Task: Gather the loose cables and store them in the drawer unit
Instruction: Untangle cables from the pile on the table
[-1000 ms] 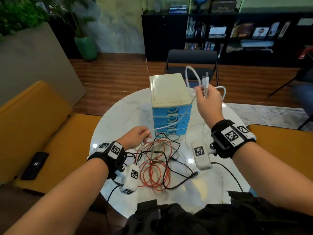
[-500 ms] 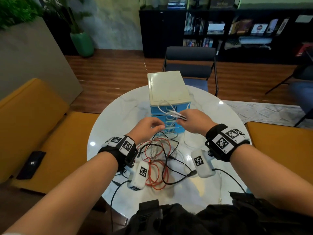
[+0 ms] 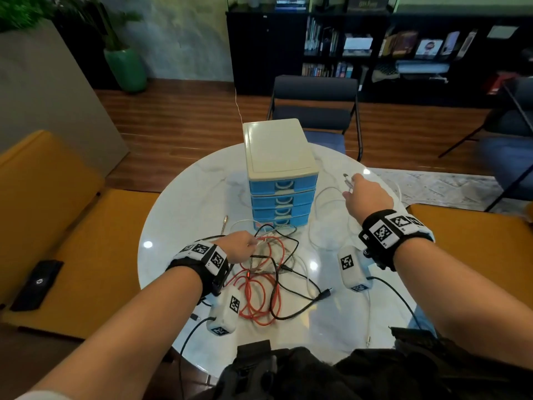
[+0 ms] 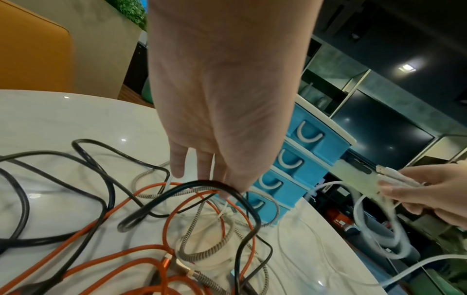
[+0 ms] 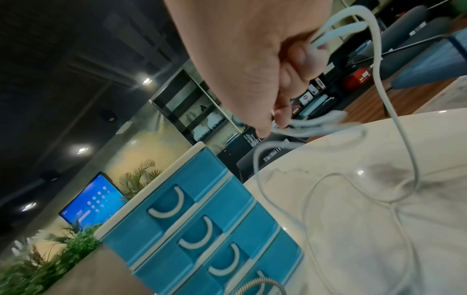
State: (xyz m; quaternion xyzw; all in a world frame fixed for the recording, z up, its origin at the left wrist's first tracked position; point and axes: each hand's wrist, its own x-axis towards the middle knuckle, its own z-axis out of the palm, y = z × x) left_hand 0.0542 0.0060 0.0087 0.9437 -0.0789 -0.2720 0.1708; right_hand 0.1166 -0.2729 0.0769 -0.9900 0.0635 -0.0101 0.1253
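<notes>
Loose cables (image 3: 269,272), from the head view: heaped in a tangle on the tabletop (image 3: 184,203) just in front of the drawer unit (image 3: 281,174), all four drawers closed. Orange cable (image 3: 261,295), black cable (image 3: 291,284), braided silver cable (image 3: 277,241) crossing one another. Left hand (image 3: 238,246) down at the heap's far edge, seemingly pinching the braided silver strand, though small here. Right hand (image 3: 364,194) raised to the right of the unit, clenched on folded loops of the white cable (image 3: 320,217), plug ends poking out above the knuckles, the rest trailing slack onto the tabletop.

From the left wrist: fingers (image 4: 177,163) pointing down into the tangle, tips at a thin white strand beside the braided loop; grip itself half hidden behind the black loop, so probably a light pinch. Everything light and limp; rubbery jackets likely to snag on each other, so lifting one strand liable to drag the rest. Better taken near a plug and fed out hand over hand.

From the right wrist: fingers (image 5: 290,75) curled tight round several white loops, one long run hanging free to the tabletop. Smooth, springy cord, apt to uncoil if loosened; best held across all loops at once.
</notes>
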